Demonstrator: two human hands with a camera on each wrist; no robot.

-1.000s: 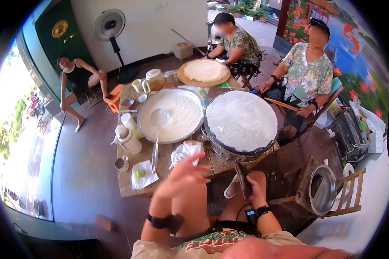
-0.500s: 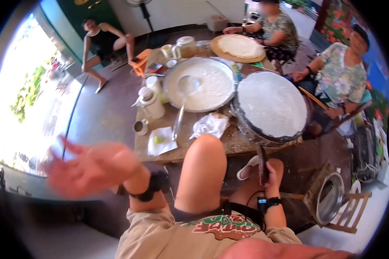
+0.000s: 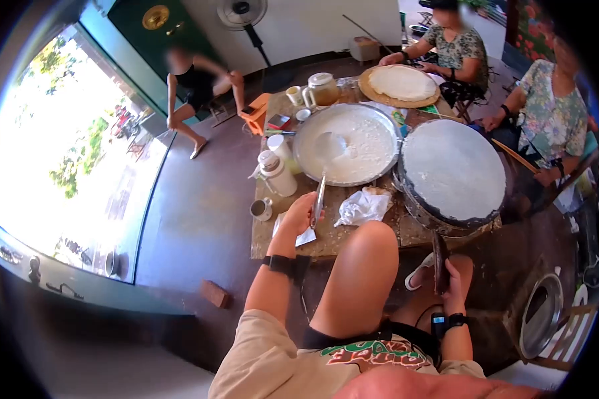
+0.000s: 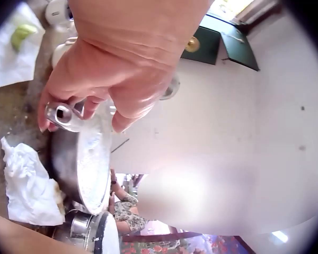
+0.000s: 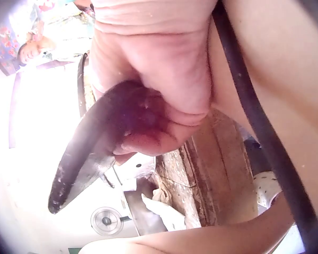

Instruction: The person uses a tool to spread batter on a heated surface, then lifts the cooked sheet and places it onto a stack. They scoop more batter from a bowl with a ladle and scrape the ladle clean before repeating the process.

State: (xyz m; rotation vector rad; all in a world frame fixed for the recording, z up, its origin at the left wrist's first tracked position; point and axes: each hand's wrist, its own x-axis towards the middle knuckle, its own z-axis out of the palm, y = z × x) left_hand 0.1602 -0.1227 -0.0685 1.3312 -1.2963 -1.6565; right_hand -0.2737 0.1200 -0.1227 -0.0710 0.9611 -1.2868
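My left hand grips the handle of a metal ladle, whose bowl rests in the white batter of a wide metal basin. In the left wrist view, the fingers curl round the ladle's handle end. Over by my right knee, my right hand holds a dark, flat, curved-edged scraper, which the right wrist view also shows in my fingers. A round griddle, coated with a pale sheet of batter, stands just beyond the scraper.
A crumpled white cloth lies in front of the basin. Left of it stand a metal cup and a thermos jug. At the back, a thin flatbread lies on a round board. Several people sit around the table.
My left hand swung out to the left, then came back over the table and took hold of the ladle's handle. The right hand keeps the scraper. The head view has shifted.
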